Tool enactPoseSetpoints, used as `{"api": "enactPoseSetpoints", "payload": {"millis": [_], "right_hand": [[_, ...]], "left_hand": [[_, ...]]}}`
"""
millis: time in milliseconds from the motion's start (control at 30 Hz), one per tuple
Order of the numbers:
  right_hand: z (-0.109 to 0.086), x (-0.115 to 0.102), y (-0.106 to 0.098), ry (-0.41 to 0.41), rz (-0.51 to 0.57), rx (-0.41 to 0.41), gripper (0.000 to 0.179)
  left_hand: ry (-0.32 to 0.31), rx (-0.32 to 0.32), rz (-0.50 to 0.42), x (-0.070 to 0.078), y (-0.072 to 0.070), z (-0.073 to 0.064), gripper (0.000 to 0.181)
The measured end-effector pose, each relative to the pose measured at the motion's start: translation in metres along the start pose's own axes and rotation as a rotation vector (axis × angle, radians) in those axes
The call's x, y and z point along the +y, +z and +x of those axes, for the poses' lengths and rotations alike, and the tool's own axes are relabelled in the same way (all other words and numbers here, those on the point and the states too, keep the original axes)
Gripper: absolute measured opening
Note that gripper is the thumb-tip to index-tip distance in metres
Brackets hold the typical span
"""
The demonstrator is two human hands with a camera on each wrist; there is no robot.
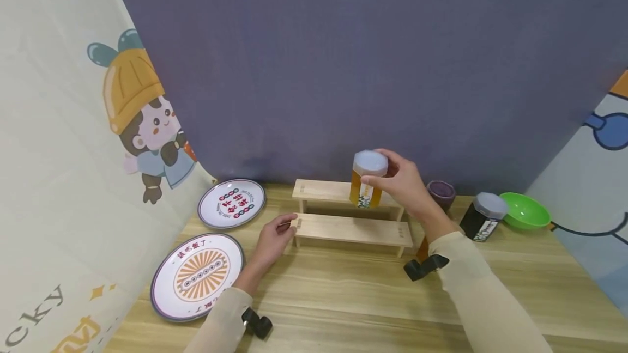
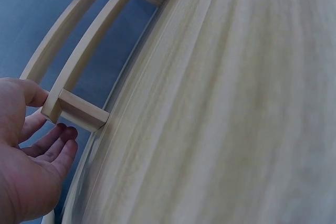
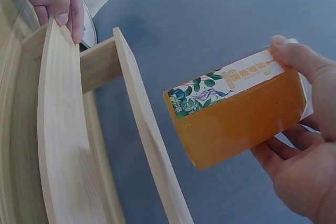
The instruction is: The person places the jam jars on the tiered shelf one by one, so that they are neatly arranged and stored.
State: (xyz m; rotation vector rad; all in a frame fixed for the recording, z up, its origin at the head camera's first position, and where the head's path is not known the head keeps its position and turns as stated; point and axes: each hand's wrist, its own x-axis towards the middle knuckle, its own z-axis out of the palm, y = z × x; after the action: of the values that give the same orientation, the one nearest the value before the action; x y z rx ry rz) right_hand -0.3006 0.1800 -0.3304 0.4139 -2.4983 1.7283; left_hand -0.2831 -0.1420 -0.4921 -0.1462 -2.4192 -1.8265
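Observation:
My right hand (image 1: 409, 187) holds a jar of amber contents (image 1: 357, 187) with a whitish lid above the upper step of a two-step wooden rack (image 1: 353, 230). In the right wrist view, thumb and fingers grip the jar (image 3: 241, 121) near its lid end, and a leafy printed label faces up. Clear space shows between jar and rack there. My left hand (image 1: 273, 241) pinches the left end of the rack's lower step. The left wrist view shows that hand (image 2: 26, 156) at the end of the board, the lower fingers loosely bent beneath.
Two printed plates, a smaller one (image 1: 232, 204) behind a larger one (image 1: 169, 282), lie left of the rack. To the right stand a dark purple-lidded jar (image 1: 441, 192), a black jar with a whitish lid (image 1: 483, 217) and a green bowl (image 1: 526, 211). A dark curtain (image 1: 314, 70) hangs behind.

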Motion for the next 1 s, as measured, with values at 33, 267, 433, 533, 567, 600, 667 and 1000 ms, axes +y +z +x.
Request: {"api": "enactPoseSetpoints", "payload": {"millis": [33, 267, 433, 533, 567, 600, 667, 1000], "right_hand": [[0.002, 0.0, 0.002, 0.0, 0.001, 0.004, 0.076], [0.019, 0.0, 0.019, -0.007, -0.002, 0.001, 0.079], [0.027, -0.001, 0.028, -0.017, 0.017, -0.009, 0.079], [0.032, -0.001, 0.034, -0.03, 0.019, -0.015, 0.077], [0.033, 0.0, 0.036, -0.033, 0.02, -0.019, 0.077], [0.035, 0.0, 0.038, -0.034, 0.019, -0.026, 0.076], [0.038, 0.001, 0.042, -0.026, 0.02, -0.041, 0.076], [0.05, 0.007, 0.061, -0.008, 0.033, -0.072, 0.077]], "left_hand": [[0.003, -0.002, 0.003, -0.001, 0.0, 0.0, 0.033], [0.021, 0.008, 0.001, -0.001, 0.0, -0.001, 0.032], [0.022, 0.007, -0.003, -0.001, 0.0, 0.0, 0.033], [0.011, 0.006, -0.009, -0.002, 0.0, 0.0, 0.033], [0.015, 0.006, -0.007, -0.002, 0.0, 0.0, 0.033], [0.02, 0.006, -0.004, -0.002, 0.0, 0.0, 0.033], [0.017, 0.007, -0.01, -0.002, 0.0, 0.0, 0.033], [0.023, 0.003, -0.029, -0.003, 0.001, 0.0, 0.034]]}}
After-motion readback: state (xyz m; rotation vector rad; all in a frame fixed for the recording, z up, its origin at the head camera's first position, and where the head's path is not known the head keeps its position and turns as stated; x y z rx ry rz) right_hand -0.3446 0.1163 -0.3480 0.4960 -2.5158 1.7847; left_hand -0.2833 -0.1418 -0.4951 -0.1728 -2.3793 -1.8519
